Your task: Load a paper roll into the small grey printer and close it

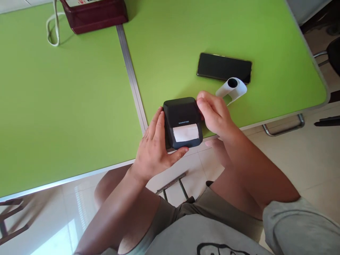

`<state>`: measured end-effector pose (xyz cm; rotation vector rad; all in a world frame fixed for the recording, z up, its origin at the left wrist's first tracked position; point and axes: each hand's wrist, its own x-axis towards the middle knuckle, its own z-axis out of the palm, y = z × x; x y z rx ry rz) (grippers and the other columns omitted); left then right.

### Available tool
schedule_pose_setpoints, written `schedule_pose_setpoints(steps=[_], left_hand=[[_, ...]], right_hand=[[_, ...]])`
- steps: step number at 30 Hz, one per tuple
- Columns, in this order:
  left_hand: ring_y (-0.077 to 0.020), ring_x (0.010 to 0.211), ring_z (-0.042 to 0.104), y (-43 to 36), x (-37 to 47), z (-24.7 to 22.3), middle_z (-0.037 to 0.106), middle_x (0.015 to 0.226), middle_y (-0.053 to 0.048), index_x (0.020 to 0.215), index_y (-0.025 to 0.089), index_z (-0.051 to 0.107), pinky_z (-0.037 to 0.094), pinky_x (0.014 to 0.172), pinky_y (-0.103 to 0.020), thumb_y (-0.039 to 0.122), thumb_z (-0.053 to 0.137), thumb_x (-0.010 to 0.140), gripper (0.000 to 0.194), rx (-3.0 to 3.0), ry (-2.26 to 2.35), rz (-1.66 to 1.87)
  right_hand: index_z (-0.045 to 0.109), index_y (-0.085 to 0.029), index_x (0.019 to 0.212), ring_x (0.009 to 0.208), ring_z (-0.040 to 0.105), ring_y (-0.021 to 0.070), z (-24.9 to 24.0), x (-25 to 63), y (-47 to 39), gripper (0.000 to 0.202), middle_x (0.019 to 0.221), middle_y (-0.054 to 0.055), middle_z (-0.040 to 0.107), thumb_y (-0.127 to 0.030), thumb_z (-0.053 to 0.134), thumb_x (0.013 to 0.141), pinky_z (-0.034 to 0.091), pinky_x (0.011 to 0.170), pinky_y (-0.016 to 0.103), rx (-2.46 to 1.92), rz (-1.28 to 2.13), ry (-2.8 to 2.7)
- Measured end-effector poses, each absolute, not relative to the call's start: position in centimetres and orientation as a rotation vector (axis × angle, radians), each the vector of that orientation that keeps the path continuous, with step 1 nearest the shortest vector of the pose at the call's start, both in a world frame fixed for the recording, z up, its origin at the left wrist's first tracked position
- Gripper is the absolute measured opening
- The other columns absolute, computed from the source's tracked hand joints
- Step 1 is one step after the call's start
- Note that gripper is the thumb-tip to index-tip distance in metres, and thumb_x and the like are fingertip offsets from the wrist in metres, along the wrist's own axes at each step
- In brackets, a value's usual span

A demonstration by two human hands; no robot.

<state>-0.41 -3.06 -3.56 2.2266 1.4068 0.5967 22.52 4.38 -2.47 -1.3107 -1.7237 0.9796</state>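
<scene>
Black printer (182, 109): compact and hard-cased, it sits between my hands at the near edge of the green table (79, 95), just right of the metal seam (132, 78); whether it rests or is raised, I cannot tell.
My left hand (154, 150): closed round the near left corner, fingers along the left side, thumb along the near edge.
My right hand (214, 113): curled against the far right corner, touching; what its fingertips pinch is hidden.
Casing: light enough for one palm, I judge, stiff throughout, smooth enough to slip; the two sides offer the surest hold.
White paper (186, 133): showing on the near part, probably the most fragile piece, easily creased, best left untouched.
Lid lettering: small pale capitals, apparently NIIMBOT; the characters after it blur.
Paper roll (242, 89): loose, on the near side of the phone (223, 66), light and apt to uncurl, no writing visible.
Maroon device (98, 19): far left, its label cut off, a "W" just legible.
</scene>
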Motion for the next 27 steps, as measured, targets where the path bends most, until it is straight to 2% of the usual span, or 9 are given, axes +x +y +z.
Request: schedule_pose_setpoints(steps=[3, 7, 15, 21, 27], left_hand=[[-0.0405, 0.153, 0.045, -3.05, -0.07, -3.74, 0.037, 0.169, -0.026, 0.169, 0.012, 0.011, 0.050, 0.119, -0.054, 0.080, 0.062, 0.087, 0.118, 2.335, 1.491, 0.592], [-0.0421, 0.146, 0.053, -3.27, 0.14, -3.78, 0.046, 0.162, -0.029, 0.165, 0.008, 0.024, 0.054, 0.112, -0.054, 0.085, 0.053, 0.088, 0.113, 2.426, 1.575, 0.592], [-0.0414, 0.139, 0.060, -3.43, 0.40, -3.94, 0.053, 0.155, -0.032, 0.158, 0.001, 0.037, 0.055, 0.106, -0.049, 0.090, 0.038, 0.090, 0.112, 2.563, 1.662, 0.601], [-0.0396, 0.142, 0.059, -3.38, 0.52, -4.14, 0.052, 0.155, -0.033, 0.159, 0.000, 0.036, 0.053, 0.109, -0.046, 0.086, 0.053, 0.088, 0.113, 2.622, 1.671, 0.628], [-0.0417, 0.148, 0.051, -2.99, -0.22, -4.56, 0.043, 0.164, -0.029, 0.164, 0.010, 0.031, 0.053, 0.114, -0.049, 0.082, 0.061, 0.085, 0.111, 2.519, 1.555, 0.693]], right_hand=[[0.040, -0.025, 0.072, 0.060, 0.040, 0.0144, -2.57, 22.61, 4.35, 0.063, 0.063, -0.002, 0.040, -0.083, 0.039, 0.097, 0.031, 0.060, 0.034, -1.318, 1.007, -1.719], [0.041, -0.025, 0.071, 0.059, 0.041, 0.0142, -2.54, 22.54, 4.32, 0.062, 0.062, -0.003, 0.040, -0.081, 0.040, 0.097, 0.031, 0.060, 0.034, -1.312, 1.013, -1.713], [0.041, -0.024, 0.072, 0.058, 0.039, 0.0126, -2.34, 22.34, 4.26, 0.059, 0.061, -0.003, 0.041, -0.076, 0.042, 0.100, 0.028, 0.057, 0.033, -1.300, 0.971, -1.727], [0.038, -0.024, 0.073, 0.057, 0.036, 0.0118, -2.14, 22.34, 4.31, 0.056, 0.061, -0.005, 0.038, -0.072, 0.045, 0.101, 0.029, 0.059, 0.033, -1.315, 0.994, -1.743], [0.036, -0.025, 0.076, 0.054, 0.030, 0.0110, -1.88, 22.47, 4.57, 0.047, 0.059, -0.007, 0.035, -0.062, 0.054, 0.099, 0.023, 0.056, 0.032, -1.337, 1.029, -1.835]])
